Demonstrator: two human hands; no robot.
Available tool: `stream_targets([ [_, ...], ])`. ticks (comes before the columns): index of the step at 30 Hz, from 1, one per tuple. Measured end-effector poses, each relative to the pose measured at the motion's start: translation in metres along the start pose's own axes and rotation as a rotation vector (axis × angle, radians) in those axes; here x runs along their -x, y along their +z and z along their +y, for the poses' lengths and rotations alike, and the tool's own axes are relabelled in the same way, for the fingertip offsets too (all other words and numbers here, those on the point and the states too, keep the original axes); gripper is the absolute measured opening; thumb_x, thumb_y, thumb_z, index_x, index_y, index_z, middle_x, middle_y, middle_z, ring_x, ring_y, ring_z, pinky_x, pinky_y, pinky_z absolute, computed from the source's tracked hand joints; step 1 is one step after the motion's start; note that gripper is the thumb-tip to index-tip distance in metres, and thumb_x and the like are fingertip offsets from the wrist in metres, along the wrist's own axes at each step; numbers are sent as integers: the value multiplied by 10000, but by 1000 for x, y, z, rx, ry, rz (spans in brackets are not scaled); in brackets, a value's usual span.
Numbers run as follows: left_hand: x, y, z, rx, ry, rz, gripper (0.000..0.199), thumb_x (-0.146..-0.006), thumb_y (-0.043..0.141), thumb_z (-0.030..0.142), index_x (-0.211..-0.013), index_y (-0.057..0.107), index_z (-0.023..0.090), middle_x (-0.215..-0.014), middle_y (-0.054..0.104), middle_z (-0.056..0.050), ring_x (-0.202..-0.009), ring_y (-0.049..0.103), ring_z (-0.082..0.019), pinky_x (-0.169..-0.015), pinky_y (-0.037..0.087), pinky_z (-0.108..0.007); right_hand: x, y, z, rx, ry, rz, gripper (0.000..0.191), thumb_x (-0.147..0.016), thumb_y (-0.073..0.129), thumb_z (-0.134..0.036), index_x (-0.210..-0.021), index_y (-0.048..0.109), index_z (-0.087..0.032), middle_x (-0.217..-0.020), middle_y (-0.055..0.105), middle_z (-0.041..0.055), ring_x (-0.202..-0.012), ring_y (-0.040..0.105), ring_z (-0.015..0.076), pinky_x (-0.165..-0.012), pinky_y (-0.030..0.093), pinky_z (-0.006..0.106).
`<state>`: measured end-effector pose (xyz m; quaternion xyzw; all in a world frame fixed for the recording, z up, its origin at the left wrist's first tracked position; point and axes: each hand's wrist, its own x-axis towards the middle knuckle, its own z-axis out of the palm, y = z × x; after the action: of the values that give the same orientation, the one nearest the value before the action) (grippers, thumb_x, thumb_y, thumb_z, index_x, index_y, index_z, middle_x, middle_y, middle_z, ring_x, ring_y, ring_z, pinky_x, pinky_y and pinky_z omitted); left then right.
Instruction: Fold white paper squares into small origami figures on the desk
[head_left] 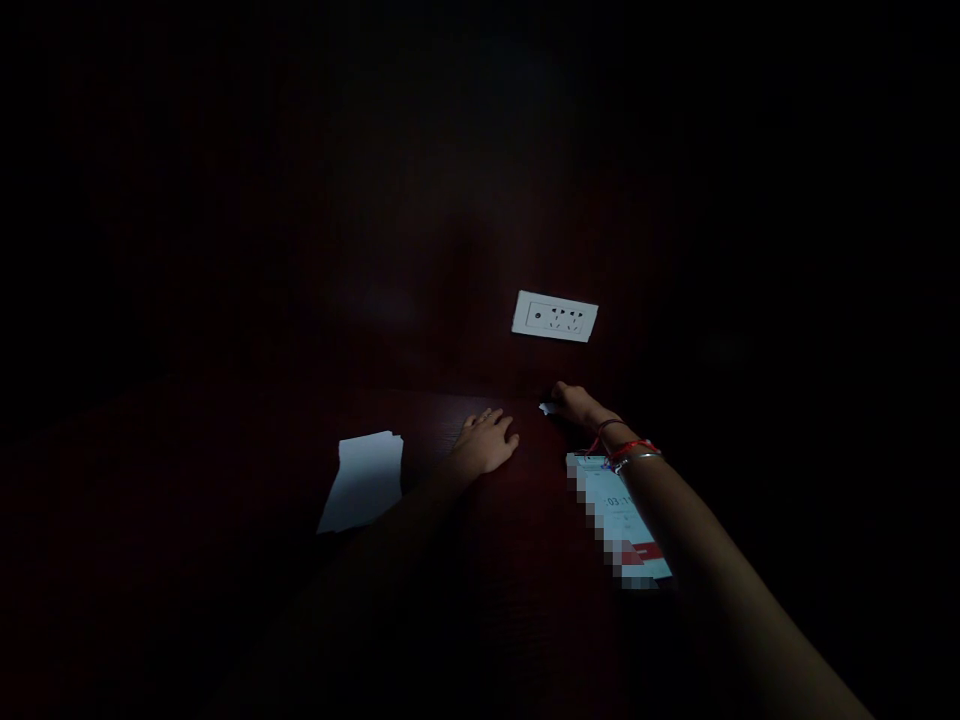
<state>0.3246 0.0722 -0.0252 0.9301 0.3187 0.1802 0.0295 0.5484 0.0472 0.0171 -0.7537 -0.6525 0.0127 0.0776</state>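
My left hand (487,442) lies on the dark reddish table (525,560), palm down with its fingers apart and nothing in them. A little beyond it to the right, my right hand (577,403) is closed by the foot of the wall. A small white piece (549,408) pokes out from its fingers; in this dim light I cannot make out its kind. Left of my left forearm rests a stack of white paper sheets (364,480) with uneven edges, partly in shadow.
A white wall socket panel (555,316) is set in the dark wall above my right hand. Under my right forearm, a lit phone-like screen (616,500) shows digits and a red bar; the arm covers part of it. The surroundings fade into darkness.
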Motion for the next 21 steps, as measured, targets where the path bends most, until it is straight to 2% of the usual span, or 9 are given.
stream_targets([
  [2, 3, -4, 3, -5, 5, 18, 280, -847, 468, 274, -1092, 462, 137, -1092, 481, -82, -924, 512, -197, -770, 434, -397, 11, -7, -8, 4, 0, -8, 259, -836, 449, -275, -1063, 486, -156, -1069, 505, 69, -900, 524, 167, -753, 451, 353],
  [5, 12, -14, 8, -10, -3, 12, 255, -852, 461, 265, -1073, 474, 138, -1062, 497, -77, -886, 527, -182, -740, 451, -369, 36, -17, -26, 4, -17, -21, 254, -833, 454, -276, -1056, 493, -161, -1067, 506, 65, -906, 523, 170, -754, 450, 346],
  [9, 40, -40, 14, 11, 45, -21, 247, -854, 456, 264, -1069, 477, 142, -1060, 499, -76, -881, 528, -177, -739, 453, -363, 80, -26, -62, -20, -79, -21, 258, -836, 450, -275, -1062, 487, -157, -1067, 506, 68, -899, 525, 166, -752, 451, 352],
  [11, 64, -60, 11, 25, 102, -15, 246, -855, 456, 264, -1067, 478, 142, -1059, 500, -76, -881, 528, -177, -739, 452, -363, 105, -25, -85, -45, -128, -11, 250, -837, 448, -276, -1042, 496, -142, -1033, 523, 67, -866, 535, 156, -737, 455, 347],
  [13, 93, -83, 4, 34, 143, 9, 235, -855, 454, 263, -1053, 489, 143, -1063, 501, -75, -901, 521, -181, -764, 439, -375, 130, -22, -109, -80, -175, 18, 193, -777, 529, -204, -953, 542, -125, -890, 588, 74, -810, 556, 162, -732, 438, 284],
  [14, 109, -94, -2, 36, 149, 23, 187, -861, 424, 218, -1013, 521, 166, -1045, 524, -55, -937, 506, -167, -838, 402, -342, 143, -20, -123, -102, -203, 34, 186, -761, 537, -181, -940, 546, -131, -872, 597, 73, -810, 559, 166, -733, 430, 269],
  [17, 160, -123, -26, 35, 125, 60, 231, -841, 376, 170, -1016, 526, 175, -1064, 534, -25, -1007, 473, -152, -920, 337, -274, 175, -11, -166, -175, -301, 84, 208, -758, 521, -180, -961, 534, -138, -951, 587, 83, -874, 545, 171, -774, 409, 256],
  [21, 217, -143, -58, 19, 23, 107, 277, -838, 332, 221, -1042, 509, 163, -1121, 503, -43, -1044, 450, -177, -927, 329, -307, 195, 1, -222, -243, -455, 122, 263, -786, 487, -213, -1036, 509, -135, -1064, 543, 93, -993, 491, 164, -864, 368, 267],
])
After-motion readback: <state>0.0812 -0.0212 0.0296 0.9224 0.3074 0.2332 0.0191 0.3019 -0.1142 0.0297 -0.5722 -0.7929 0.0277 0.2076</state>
